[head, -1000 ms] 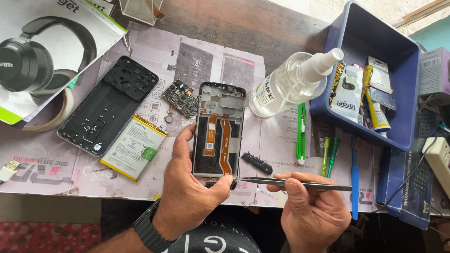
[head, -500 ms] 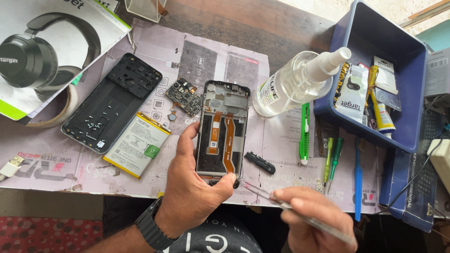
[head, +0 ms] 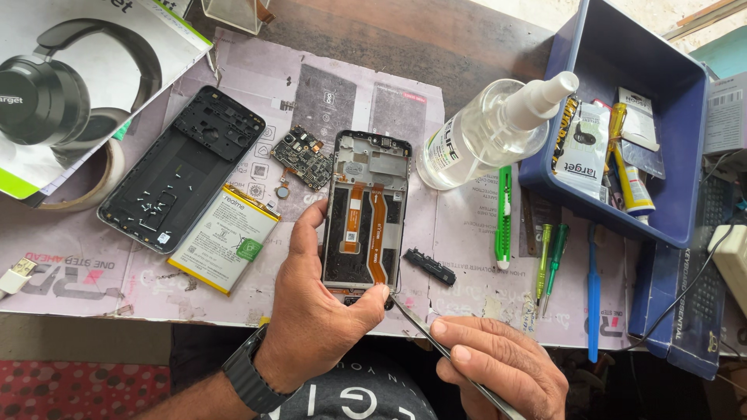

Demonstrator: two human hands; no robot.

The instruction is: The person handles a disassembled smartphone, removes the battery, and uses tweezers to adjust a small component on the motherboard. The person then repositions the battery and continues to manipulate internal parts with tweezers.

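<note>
Opened black smartphone frame with orange flex ribbons [head: 366, 214], display side down, upright at table centre; gripped at its lower end by the left hand [head: 315, 311], thumb along the frame's left edge, fingertips curled over the bottom edge. Right hand [head: 498, 365], at 4 o'clock from the frame, pinches a pair of slim steel tweezers [head: 436, 342], whose tip meets the frame's bottom right corner beside the left fingertips. Small green-black circuit board [head: 305, 158] lies at 10 o'clock from the frame, just beside it. Black plastic back cover [head: 183, 167] lies farther out at 9 o'clock, with a flat white-and-yellow rectangular battery [head: 226, 237] touching its lower right corner. Small black plastic bracket piece [head: 429, 266] rests at 3 o'clock near the frame. Clear plastic spray bottle with white nozzle [head: 486, 132] lies tilted at 2 o'clock, its nozzle over the rim of a blue plastic tray [head: 669, 225] holding tubes and packets. Green-handled tool [head: 504, 214] and two green screwdrivers [head: 548, 260] lie at 3 o'clock, between frame and tray. All on a printed paper work mat [head: 101, 272].
</note>
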